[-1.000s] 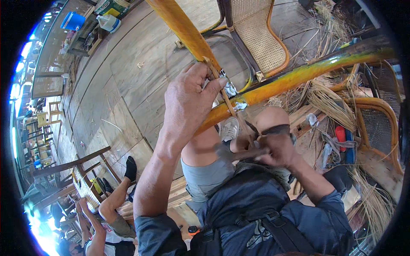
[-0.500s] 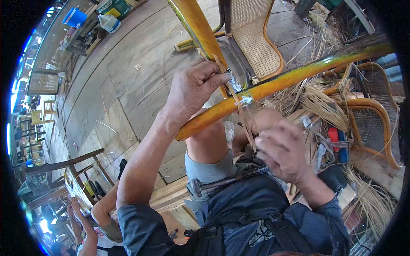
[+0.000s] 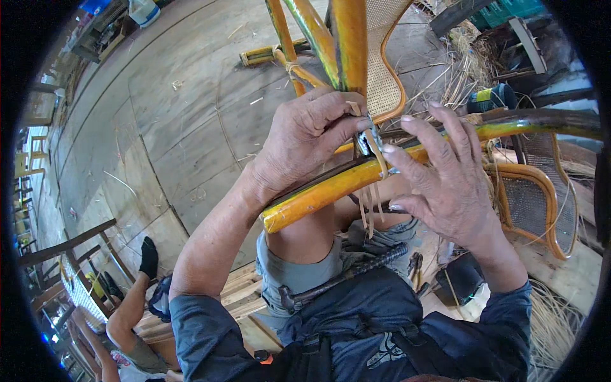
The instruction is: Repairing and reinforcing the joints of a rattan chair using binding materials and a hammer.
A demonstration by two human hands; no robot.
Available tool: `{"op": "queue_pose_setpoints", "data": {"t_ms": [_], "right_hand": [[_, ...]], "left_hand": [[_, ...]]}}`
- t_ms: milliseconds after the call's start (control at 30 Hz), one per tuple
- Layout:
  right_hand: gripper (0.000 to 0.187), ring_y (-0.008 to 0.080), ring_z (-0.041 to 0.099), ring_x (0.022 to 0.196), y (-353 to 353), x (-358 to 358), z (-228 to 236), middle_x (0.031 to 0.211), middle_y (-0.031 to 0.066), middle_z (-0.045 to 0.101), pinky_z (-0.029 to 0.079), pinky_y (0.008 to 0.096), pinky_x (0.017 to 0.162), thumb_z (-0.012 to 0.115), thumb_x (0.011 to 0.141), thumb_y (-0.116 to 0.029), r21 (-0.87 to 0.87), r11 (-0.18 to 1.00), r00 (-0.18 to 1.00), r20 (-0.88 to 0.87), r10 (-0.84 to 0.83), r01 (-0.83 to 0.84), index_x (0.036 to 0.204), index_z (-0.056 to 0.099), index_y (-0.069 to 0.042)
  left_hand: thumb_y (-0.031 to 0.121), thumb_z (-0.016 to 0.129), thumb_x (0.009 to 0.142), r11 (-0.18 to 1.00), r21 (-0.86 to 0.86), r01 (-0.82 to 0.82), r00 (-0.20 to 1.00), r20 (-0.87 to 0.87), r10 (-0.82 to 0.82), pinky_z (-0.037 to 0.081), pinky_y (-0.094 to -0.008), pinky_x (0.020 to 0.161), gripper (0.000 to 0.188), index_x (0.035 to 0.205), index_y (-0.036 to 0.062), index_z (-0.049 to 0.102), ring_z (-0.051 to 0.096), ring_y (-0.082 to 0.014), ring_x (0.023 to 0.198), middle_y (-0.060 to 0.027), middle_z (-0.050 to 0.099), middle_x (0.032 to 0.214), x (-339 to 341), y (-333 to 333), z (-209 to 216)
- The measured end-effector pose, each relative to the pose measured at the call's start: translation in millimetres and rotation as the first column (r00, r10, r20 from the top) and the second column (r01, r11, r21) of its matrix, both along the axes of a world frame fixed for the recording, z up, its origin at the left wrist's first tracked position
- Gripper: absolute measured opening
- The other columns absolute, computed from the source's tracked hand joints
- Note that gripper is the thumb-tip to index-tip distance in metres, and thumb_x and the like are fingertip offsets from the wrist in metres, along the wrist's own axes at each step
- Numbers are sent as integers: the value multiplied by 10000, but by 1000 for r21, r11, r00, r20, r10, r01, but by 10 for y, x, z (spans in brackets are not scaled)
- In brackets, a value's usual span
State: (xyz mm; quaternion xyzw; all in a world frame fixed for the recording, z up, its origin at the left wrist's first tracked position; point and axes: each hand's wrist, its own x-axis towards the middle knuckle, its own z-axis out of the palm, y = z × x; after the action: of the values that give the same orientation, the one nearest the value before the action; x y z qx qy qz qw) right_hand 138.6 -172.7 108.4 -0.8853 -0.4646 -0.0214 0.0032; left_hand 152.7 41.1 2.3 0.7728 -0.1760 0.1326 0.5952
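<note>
My left hand [image 3: 312,132] is closed, pinching a thin rattan strip [image 3: 377,156] between thumb and fingers where two glossy yellow-brown poles meet. The strip crosses over the horizontal pole [image 3: 318,198], and loose ends dangle below it. A pale silvery patch [image 3: 365,144] covers part of the joint, right by my left thumb. From there the upright pole [image 3: 352,51] runs away from me. My right hand [image 3: 449,181] is open on the right of the joint, fingers spread, its index fingertip close to the strip; whether it touches cannot be made out.
Across my lap lies a dark-handled hammer [image 3: 344,277]. A chair with a woven cane seat [image 3: 385,70] stands beyond the poles, and another cane-panelled chair [image 3: 550,197] is at right. Rattan strips [image 3: 554,325] heap at lower right. Another person's leg [image 3: 121,321] shows at lower left.
The pole frame has turned and shifted in view. My right hand has risen from below the horizontal pole to beside the joint and spread its fingers, letting go of the strip ends.
</note>
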Motion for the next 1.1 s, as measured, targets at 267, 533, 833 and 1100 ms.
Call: {"op": "queue_pose_setpoints", "data": {"t_ms": [267, 533, 833, 1100], "right_hand": [[651, 354, 308, 1232, 111, 31, 38, 1289, 84, 379, 279, 536, 976, 718, 597, -408, -96, 995, 999, -37, 5, -9, 1182, 550, -178], [684, 382, 295, 1244, 190, 129, 128, 1275, 110, 382, 238, 548, 997, 703, 583, -452, -176, 984, 996, -87, 19, -34, 1180, 532, -163], [675, 371, 292, 1241, 298, 157, 147, 1262, 113, 394, 237, 539, 1006, 731, 558, -410, -199, 980, 993, -117, -11, -13, 1152, 554, -142], [626, 373, 275, 1251, 332, 119, 164, 1285, 115, 380, 235, 535, 1007, 743, 568, -370, -217, 976, 992, -122, -19, -9, 1121, 570, -133]], "left_hand": [[135, 707, 744, 998, 16, -65, 972, 227, 59, 481, -320, 549, 190, 914, 82, 641, 591, -242, 631, -77, 576, 719, 33, 5, -114], [112, 713, 727, 998, 12, -61, 969, 240, 56, 476, -318, 536, 189, 903, 95, 647, 579, -224, 612, -63, 568, 693, 38, -36, -121], [104, 712, 731, 998, -12, -59, 979, 196, 60, 452, -313, 529, 188, 904, 87, 640, 562, -220, 601, -68, 560, 693, 22, -34, -107], [42, 574, 822, 965, -85, -250, 968, -3, 250, 414, -265, 570, 178, 999, 49, 572, 485, -127, 632, -27, 502, 738, -104, 181, -85]]}}
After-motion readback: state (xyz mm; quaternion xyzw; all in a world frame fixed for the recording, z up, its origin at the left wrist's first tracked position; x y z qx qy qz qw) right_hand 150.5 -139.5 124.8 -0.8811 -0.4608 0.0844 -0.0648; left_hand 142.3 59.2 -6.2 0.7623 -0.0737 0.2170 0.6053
